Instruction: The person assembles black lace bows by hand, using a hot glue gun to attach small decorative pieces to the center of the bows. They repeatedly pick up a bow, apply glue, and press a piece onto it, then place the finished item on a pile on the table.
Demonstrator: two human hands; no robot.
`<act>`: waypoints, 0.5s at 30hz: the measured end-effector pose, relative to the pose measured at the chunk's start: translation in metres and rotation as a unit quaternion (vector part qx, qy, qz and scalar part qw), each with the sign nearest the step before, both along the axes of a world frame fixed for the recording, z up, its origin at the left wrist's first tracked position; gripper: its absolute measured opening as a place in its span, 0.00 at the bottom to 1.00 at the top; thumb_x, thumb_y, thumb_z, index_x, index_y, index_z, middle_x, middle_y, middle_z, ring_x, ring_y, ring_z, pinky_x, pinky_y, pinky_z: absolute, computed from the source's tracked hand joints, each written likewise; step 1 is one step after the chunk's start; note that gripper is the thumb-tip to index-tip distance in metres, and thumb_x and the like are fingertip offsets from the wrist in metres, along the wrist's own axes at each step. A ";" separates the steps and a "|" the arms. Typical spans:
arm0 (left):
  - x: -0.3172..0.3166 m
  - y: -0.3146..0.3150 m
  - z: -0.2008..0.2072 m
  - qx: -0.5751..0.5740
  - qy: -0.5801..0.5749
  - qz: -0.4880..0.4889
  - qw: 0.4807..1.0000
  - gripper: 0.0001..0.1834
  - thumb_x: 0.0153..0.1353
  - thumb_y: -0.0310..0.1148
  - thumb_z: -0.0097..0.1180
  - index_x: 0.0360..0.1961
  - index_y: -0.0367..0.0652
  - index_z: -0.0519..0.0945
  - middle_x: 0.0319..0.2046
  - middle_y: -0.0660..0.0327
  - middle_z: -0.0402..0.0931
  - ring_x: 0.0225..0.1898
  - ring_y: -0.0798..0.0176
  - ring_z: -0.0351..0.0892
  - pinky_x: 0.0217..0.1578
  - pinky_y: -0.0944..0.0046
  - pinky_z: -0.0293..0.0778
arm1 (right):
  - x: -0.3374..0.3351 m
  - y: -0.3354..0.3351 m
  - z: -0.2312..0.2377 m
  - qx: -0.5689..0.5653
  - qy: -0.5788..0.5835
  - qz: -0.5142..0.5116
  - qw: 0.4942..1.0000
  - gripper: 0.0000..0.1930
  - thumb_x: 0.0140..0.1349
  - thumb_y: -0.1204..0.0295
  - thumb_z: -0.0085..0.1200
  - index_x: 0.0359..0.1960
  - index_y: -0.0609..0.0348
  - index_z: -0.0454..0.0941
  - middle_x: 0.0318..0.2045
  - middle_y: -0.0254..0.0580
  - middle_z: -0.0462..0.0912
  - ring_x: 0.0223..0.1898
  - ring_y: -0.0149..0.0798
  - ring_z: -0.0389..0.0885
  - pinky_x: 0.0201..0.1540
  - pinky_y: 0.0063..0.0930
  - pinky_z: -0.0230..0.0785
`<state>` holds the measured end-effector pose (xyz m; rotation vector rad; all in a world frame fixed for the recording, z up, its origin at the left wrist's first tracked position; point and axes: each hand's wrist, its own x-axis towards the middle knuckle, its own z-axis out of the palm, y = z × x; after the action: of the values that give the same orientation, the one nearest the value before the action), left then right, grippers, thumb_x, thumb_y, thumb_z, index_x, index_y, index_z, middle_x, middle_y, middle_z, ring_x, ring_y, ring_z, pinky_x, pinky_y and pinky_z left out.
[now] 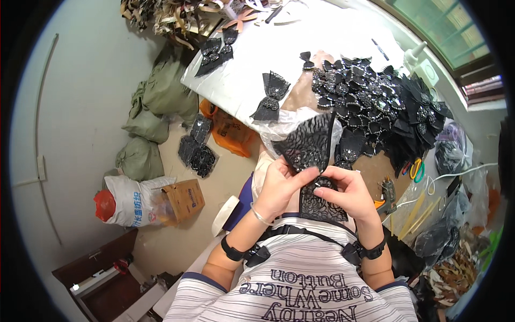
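Observation:
A black lace bow piece (311, 145) stands between both hands, close to my chest. My left hand (279, 185) pinches its middle from the left, and my right hand (346, 190) grips the centre knot from the right. The lower lace half (317, 206) hangs down over my striped shirt. A heap of finished black beaded bows (375, 102) lies on the table just beyond my hands. One single bow (271, 96) rests near the table's left edge.
A glue gun (387, 192) and scissors (416, 170) lie to the right, with glue sticks (416, 214). More bows (214, 51) lie at the far left of the white table (257, 53). Green sacks (161, 102), a cardboard box (182, 201) and a white bag (131, 201) stand on the floor to the left.

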<state>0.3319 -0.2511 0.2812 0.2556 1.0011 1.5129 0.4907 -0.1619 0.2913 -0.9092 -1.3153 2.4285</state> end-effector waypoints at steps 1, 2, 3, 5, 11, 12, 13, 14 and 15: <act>-0.002 0.004 -0.003 -0.016 -0.002 0.015 1.000 0.17 0.60 0.25 0.60 0.50 0.37 0.74 0.45 0.60 0.79 0.45 0.70 0.77 0.48 0.68 0.74 | -0.007 -0.001 -0.005 -0.008 -0.014 -0.006 1.000 0.12 0.53 0.84 0.62 0.41 0.67 0.79 0.38 0.32 0.80 0.39 0.23 0.76 0.44 0.18 0.70; -0.006 0.010 -0.004 -0.029 -0.001 0.028 0.999 0.16 0.58 0.24 0.61 0.48 0.37 0.76 0.43 0.61 0.79 0.43 0.70 0.78 0.47 0.68 0.74 | -0.012 0.001 -0.013 -0.017 -0.013 -0.012 1.000 0.12 0.53 0.84 0.62 0.41 0.67 0.79 0.39 0.32 0.80 0.39 0.23 0.76 0.44 0.18 0.70; -0.010 0.013 -0.007 -0.040 0.000 0.038 0.998 0.13 0.58 0.23 0.62 0.44 0.37 0.77 0.41 0.62 0.80 0.40 0.71 0.79 0.44 0.70 0.76 | -0.016 0.001 -0.024 -0.025 -0.012 -0.017 0.999 0.13 0.53 0.84 0.62 0.41 0.67 0.79 0.39 0.32 0.80 0.39 0.23 0.76 0.44 0.18 0.70; -0.020 0.016 -0.029 -0.056 0.007 0.048 0.997 0.13 0.58 0.23 0.62 0.44 0.36 0.77 0.40 0.61 0.81 0.39 0.71 0.79 0.42 0.70 0.76 | -0.032 0.002 -0.051 -0.044 -0.003 -0.032 0.999 0.17 0.51 0.86 0.62 0.45 0.66 0.78 0.40 0.35 0.81 0.40 0.25 0.78 0.45 0.20 0.72; -0.064 0.031 -0.113 -0.136 0.043 0.069 0.987 0.09 0.57 0.24 0.62 0.40 0.36 0.80 0.36 0.61 0.82 0.34 0.71 0.80 0.36 0.70 0.77 | -0.081 0.020 -0.133 -0.112 -0.063 -0.031 0.991 0.24 0.50 0.87 0.61 0.49 0.65 0.68 0.36 0.39 0.81 0.38 0.31 0.81 0.43 0.24 0.75; -0.076 0.035 -0.122 -0.156 0.054 0.059 0.985 0.12 0.57 0.25 0.62 0.43 0.36 0.78 0.39 0.61 0.81 0.38 0.70 0.79 0.42 0.68 0.75 | -0.092 0.026 -0.144 -0.139 -0.087 -0.023 0.986 0.23 0.50 0.87 0.61 0.49 0.66 0.70 0.35 0.38 0.81 0.38 0.31 0.81 0.43 0.25 0.76; -0.087 0.040 -0.132 -0.162 0.061 0.070 0.982 0.12 0.57 0.25 0.62 0.43 0.36 0.78 0.38 0.62 0.81 0.38 0.70 0.79 0.42 0.68 0.75 | -0.102 0.029 -0.152 -0.105 -0.090 -0.034 0.990 0.19 0.50 0.83 0.64 0.44 0.69 0.74 0.36 0.39 0.82 0.36 0.30 0.81 0.41 0.23 0.74; -0.099 0.046 -0.142 -0.169 0.069 0.079 0.980 0.12 0.57 0.25 0.62 0.42 0.36 0.78 0.38 0.62 0.81 0.37 0.70 0.79 0.42 0.68 0.75 | -0.112 0.038 -0.157 -0.107 -0.153 -0.006 0.982 0.15 0.51 0.81 0.65 0.41 0.66 0.76 0.34 0.37 0.82 0.35 0.29 0.80 0.41 0.22 0.73; -0.109 0.053 -0.153 -0.159 0.085 0.083 0.980 0.12 0.57 0.25 0.62 0.42 0.35 0.78 0.38 0.61 0.81 0.37 0.69 0.79 0.41 0.67 0.76 | -0.121 0.046 -0.166 -0.087 -0.134 0.004 0.987 0.14 0.52 0.80 0.65 0.39 0.65 0.77 0.34 0.37 0.82 0.35 0.28 0.79 0.42 0.23 0.72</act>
<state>0.2226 -0.1977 0.1281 0.0758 1.4117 1.4701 0.3696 -0.1163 0.1249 -1.3193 -1.2009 2.5258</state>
